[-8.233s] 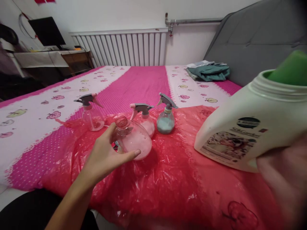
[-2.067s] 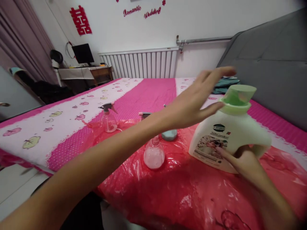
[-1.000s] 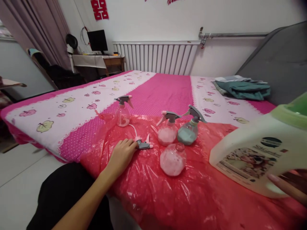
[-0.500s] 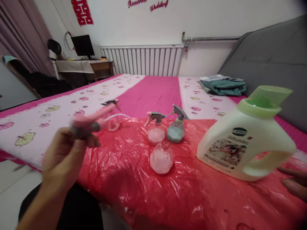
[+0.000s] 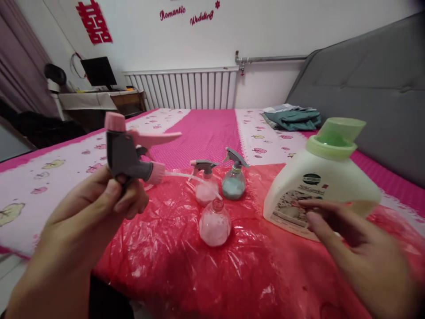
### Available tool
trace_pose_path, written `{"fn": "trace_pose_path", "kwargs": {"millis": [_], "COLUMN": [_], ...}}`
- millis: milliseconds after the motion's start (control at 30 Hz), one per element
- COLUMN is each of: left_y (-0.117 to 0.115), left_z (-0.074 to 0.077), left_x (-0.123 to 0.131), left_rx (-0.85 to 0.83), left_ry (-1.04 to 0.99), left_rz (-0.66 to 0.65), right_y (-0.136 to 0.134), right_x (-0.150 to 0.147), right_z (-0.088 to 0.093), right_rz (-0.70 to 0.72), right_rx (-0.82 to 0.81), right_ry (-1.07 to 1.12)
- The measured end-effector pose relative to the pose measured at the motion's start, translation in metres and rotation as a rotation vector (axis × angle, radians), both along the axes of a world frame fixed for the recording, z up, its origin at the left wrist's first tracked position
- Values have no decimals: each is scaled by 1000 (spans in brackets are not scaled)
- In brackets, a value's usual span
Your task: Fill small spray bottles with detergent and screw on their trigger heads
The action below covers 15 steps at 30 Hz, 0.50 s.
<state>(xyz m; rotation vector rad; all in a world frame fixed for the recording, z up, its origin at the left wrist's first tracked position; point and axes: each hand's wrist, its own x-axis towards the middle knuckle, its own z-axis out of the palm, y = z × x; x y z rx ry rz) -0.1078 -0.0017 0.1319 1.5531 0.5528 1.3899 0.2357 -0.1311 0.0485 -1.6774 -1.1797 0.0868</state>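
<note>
My left hand (image 5: pixel 96 201) is closed around a grey and pink spray-trigger head (image 5: pixel 131 153), held up above the bed; its thin white tube (image 5: pixel 195 181) reaches towards an uncapped round bottle (image 5: pixel 214 223) of pale pink liquid on the red plastic sheet (image 5: pixel 206 266). My right hand (image 5: pixel 352 235) is open, fingers stretched out, just in front of a large white detergent jug (image 5: pixel 323 181) with a green cap (image 5: pixel 335 135); its fingertips look close to the jug's label.
Two capped spray bottles, one pink (image 5: pixel 205 186) and one blue-grey (image 5: pixel 233 181), stand behind the open bottle. Folded teal clothes (image 5: pixel 292 118) lie by the grey headboard (image 5: pixel 365 84). A radiator (image 5: pixel 186 91) and a desk with a monitor (image 5: pixel 96 73) are at the far wall.
My left hand picked the trigger head off the sheet and raised it nearer the camera. My right hand let go of the jug, which now stands upright on the sheet.
</note>
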Motion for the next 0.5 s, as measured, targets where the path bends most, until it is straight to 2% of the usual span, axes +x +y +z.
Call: {"fn": "trace_pose_path", "kwargs": {"millis": [100,300,400,500], "left_y": [2,7,2,-10], "left_z": [-8,-12,-19,-25], "left_x": [-5,-15,-8,6], "left_rx": [55,26,1,7], "left_ry": [95,212,308,424], "left_rz": [-26,-66,-48,-15], "right_y": [16,30,32,32], "right_x": [-19,-44,-55,-61], "right_z": [-14,-45,-56,-58], "right_rz": [147,321,362,403], "right_rx": [17,1,2,-29], "right_ry": [59,-42,-71,-104]}}
